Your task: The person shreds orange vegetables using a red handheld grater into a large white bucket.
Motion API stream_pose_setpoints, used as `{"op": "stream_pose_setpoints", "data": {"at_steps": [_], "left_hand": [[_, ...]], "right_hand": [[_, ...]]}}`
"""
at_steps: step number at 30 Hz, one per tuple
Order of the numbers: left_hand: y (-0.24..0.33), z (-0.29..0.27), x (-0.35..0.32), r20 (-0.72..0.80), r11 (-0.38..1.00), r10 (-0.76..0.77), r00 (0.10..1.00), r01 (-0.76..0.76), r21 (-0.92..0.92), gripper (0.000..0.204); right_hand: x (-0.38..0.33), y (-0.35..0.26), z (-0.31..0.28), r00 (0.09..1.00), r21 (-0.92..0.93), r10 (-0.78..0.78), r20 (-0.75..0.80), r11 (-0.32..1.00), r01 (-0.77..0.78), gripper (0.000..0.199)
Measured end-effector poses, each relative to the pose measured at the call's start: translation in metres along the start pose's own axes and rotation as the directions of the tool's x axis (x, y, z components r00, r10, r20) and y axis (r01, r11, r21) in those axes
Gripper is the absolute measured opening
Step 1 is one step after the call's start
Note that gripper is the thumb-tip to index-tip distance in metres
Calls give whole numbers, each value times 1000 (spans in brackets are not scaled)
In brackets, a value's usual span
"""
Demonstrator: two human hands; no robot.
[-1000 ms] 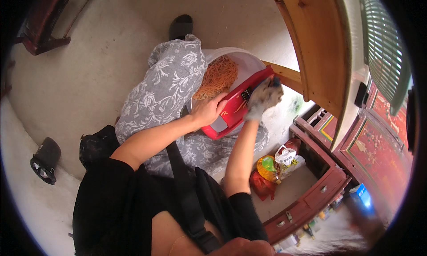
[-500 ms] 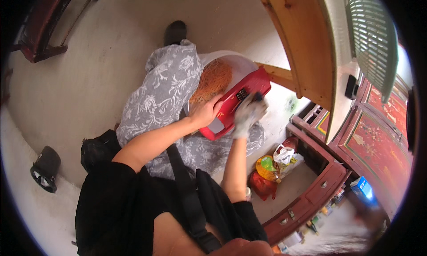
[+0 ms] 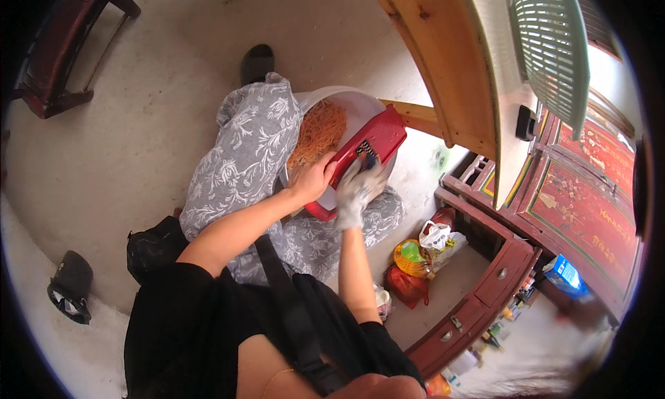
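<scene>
While left hand steadies red grater, gloved right fingers press on it.

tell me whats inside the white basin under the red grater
The white basin holds a heap of orange shreds. The red grater lies across it, steadied by the left hand, so whatever lies beneath the grater is hidden.

The flat red grater board looks like glossy, smooth plastic, with a small dark grid at its middle. It rests on a round white plastic basin of matt finish, holding stringy orange shreds. The right hand wears a pale knitted cloth glove, rough in texture. The grey flower-patterned cloth looks soft and matt. The pale wooden beam appears smooth, the concrete floor dull and rough.
</scene>
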State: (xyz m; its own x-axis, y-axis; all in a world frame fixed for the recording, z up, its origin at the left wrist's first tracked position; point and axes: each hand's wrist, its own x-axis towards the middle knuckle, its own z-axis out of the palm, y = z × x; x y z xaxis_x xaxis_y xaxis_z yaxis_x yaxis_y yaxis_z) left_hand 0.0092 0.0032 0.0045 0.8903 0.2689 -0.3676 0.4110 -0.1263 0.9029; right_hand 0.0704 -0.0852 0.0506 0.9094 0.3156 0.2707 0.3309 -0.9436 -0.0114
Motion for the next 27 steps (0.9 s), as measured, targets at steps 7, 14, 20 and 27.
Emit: {"op": "stream_pose_setpoints", "data": {"at_steps": [7,14,20,27], "left_hand": [[0,-2,-10,-59,1000,8,998,-8,-1,35],[3,2,2,-2,1000,-3,1000,3,-16,35],[-1,-5,-8,-4,1000,-27,1000,27,7,35],[-5,5,-6,-88,999,43,995,-42,16,36]], "right_hand": [[56,-1,19,976,-287,195,99,945,-160,35],[101,25,24,972,-151,225,63,965,-214,39],[2,-2,4,991,-56,18,136,998,-11,40],[47,7,27,981,-198,176,83,967,-157,37]]}}
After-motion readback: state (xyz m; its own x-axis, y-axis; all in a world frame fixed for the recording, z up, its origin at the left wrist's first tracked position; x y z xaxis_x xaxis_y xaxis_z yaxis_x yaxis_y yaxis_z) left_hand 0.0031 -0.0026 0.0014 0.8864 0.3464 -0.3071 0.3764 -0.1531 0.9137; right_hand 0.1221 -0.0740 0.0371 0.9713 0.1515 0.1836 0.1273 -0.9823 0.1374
